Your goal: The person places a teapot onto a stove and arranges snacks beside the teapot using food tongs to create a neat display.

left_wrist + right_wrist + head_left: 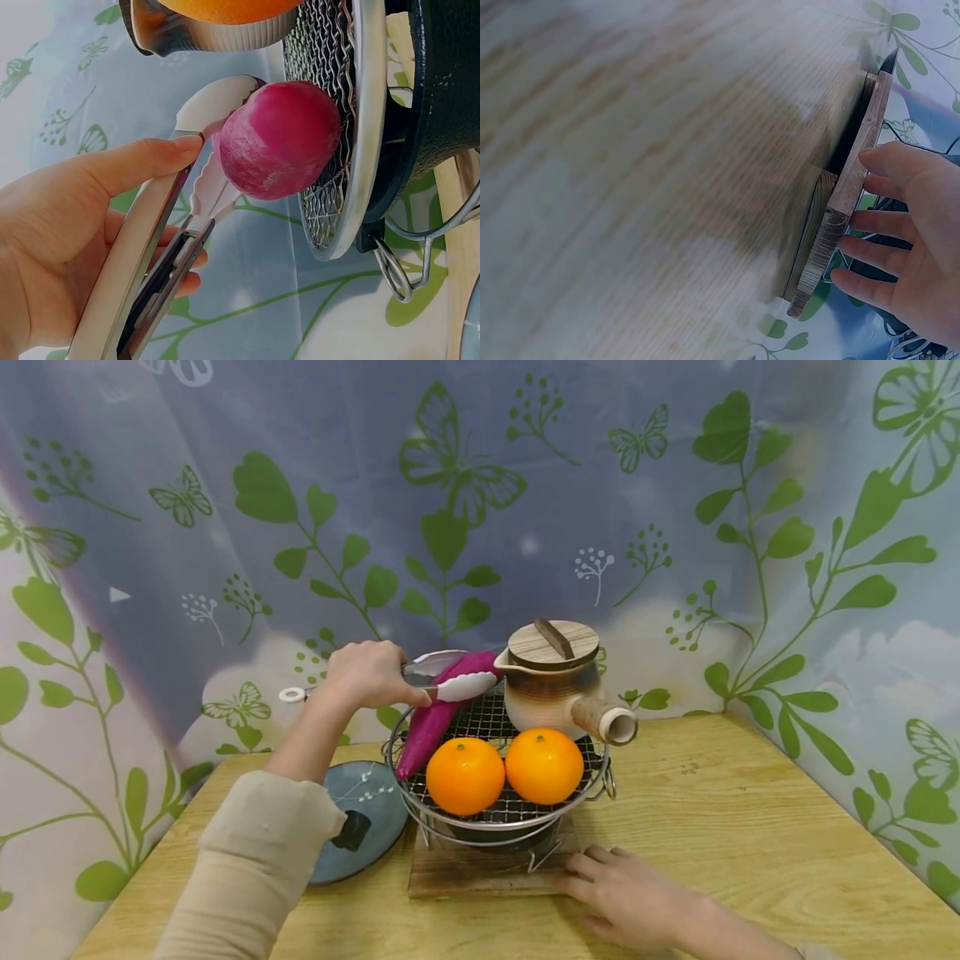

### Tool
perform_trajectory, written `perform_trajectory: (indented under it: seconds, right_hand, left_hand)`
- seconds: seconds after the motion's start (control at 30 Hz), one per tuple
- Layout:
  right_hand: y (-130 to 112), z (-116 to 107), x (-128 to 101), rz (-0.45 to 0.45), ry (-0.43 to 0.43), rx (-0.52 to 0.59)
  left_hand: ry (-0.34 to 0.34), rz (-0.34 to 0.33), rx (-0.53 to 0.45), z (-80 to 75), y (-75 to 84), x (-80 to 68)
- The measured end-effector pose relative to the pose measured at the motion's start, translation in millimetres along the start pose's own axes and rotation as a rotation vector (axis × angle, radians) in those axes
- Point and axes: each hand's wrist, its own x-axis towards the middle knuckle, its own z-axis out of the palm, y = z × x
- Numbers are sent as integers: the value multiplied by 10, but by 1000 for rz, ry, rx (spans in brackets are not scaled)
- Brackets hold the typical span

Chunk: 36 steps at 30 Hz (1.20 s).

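My left hand (367, 672) grips a pair of tongs (468, 687) with white scalloped tips. The tips lie on either side of a purple sweet potato (431, 727), which slants along the left of a round wire grill (482, 724). In the left wrist view the thumb presses one arm of the tongs (124, 262), and the sweet potato's rounded end (281, 139) faces the camera. My right hand (633, 893) touches the right front corner of the wooden board (480, 872) under the grill, its fingers extended along the board's edge (847, 187) in the right wrist view.
Two oranges (465, 777) sit side by side at the grill's front. Behind them stands a side-handled clay teapot (525, 702) with a wooden lid, its handle jutting right. A blue-grey plate (382, 827) with a dark patch lies left. A patterned cloth backs the table.
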Motion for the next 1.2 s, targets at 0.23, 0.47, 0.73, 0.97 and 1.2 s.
perform_trajectory:
  seconds: [0.23, 0.47, 0.73, 0.97, 1.2]
  right_hand:
    - [-7, 4, 0, -7, 19, -4]
    - [-15, 5, 6, -16, 43, -15]
    - [-4, -4, 21, -24, 64, 3]
    - [1, -21, 23, -16, 25, 29]
    - [-1, -14, 19, -21, 48, 32]
  left_hand:
    - [-29, 2, -11, 18, 13, 29]
    - [-28, 16, -7, 78, 37, 32]
    - [-20, 12, -4, 106, 30, 22]
    - [-13, 17, 12, 103, 38, 1]
    - [7, 24, 17, 99, 52, -50]
